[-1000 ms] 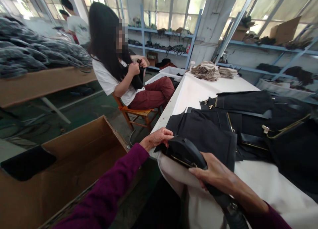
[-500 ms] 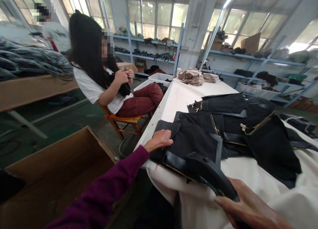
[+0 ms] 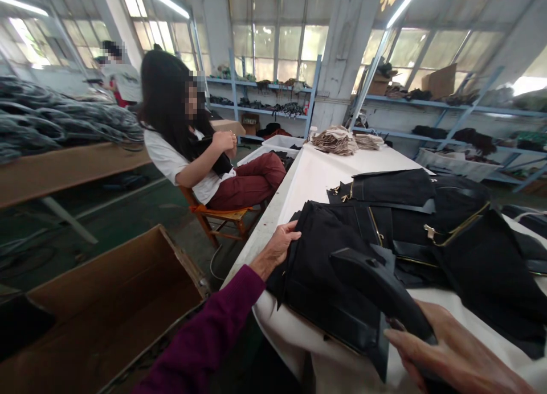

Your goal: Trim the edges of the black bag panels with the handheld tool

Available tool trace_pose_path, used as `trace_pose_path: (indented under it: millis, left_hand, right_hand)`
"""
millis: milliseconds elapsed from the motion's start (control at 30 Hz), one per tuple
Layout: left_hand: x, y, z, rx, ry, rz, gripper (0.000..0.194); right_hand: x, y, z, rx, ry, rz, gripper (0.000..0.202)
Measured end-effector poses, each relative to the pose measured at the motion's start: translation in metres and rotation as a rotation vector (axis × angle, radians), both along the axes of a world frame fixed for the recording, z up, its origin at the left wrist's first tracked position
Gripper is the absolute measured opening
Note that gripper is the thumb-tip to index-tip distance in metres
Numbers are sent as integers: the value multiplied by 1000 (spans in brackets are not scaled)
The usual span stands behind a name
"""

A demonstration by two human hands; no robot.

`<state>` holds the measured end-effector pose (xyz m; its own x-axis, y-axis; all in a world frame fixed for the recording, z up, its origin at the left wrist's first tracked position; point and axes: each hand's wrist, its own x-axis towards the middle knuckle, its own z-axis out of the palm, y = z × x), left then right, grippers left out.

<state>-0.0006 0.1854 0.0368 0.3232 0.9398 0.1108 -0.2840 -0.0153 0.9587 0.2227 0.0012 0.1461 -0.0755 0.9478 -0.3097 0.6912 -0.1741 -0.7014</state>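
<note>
At the far left a heap of grey loops [image 3: 64, 118] lies on a brown table [image 3: 85, 169], with a person [image 3: 126, 83] in a pale top beyond it. Below, a large cardboard box [image 3: 123, 274] stands open, a dark item [image 3: 25, 325] over its left part. Next comes a seated person [image 3: 171, 155] in a white shirt and maroon trousers, on a wooden chair [image 3: 226, 213], hands together in front of the chest.

The left hand [image 3: 277, 247], at the end of a purple sleeve [image 3: 213, 325], reaches to the near left part of the bench [image 3: 258, 240]. Its thumb and fingers are pinched together on the left edge of a black fabric piece [image 3: 320, 263], which lies at the bench's near edge, its lower end reaching over it. Farther back are white bins [image 3: 284, 142] beside the bench and a beige cloth stack [image 3: 335, 139] on its white cover [image 3: 384, 157].

A black handheld tool [image 3: 376, 286] slants over the fabric piece — whether its head touches the cloth, I cannot tell. The right hand [image 3: 453, 343] has its fingers wrapped around the tool's lower end, thumb along the near side. Rightward, more black pieces [image 3: 491, 263] with gold zippers lie overlapping on the cover; blue shelves [image 3: 440, 106] stand behind.
</note>
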Motion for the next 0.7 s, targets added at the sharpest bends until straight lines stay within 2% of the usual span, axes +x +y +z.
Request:
trace_pose_path:
  millis: [100, 233, 367, 533, 633, 700]
  left_hand:
    - [3, -8, -2, -79, -286, -77, 43]
    - [5, -13, -3, -85, -377, -156, 49]
    - [4, -21, -2, -39, -376, -200, 53]
    - [0, -29, 0, -66, -283, -229, 56]
    - [-7, -22, 11, -27, -215, -154, 58]
    - [-16, -10, 26, 19, -167, -59, 56]
  right_hand:
    - [-9, 19, 7, 43, 52, 109, 33]
    - [-23, 43, 7, 60, 124, 174, 27]
    - [-41, 64, 9, 76, 147, 165, 25]
    - [-48, 76, 22, 121, 114, 90, 28]
    - [-38, 68, 34, 159, 90, 47, 31]
    - [-26, 56, 42, 208, 32, 31, 37]
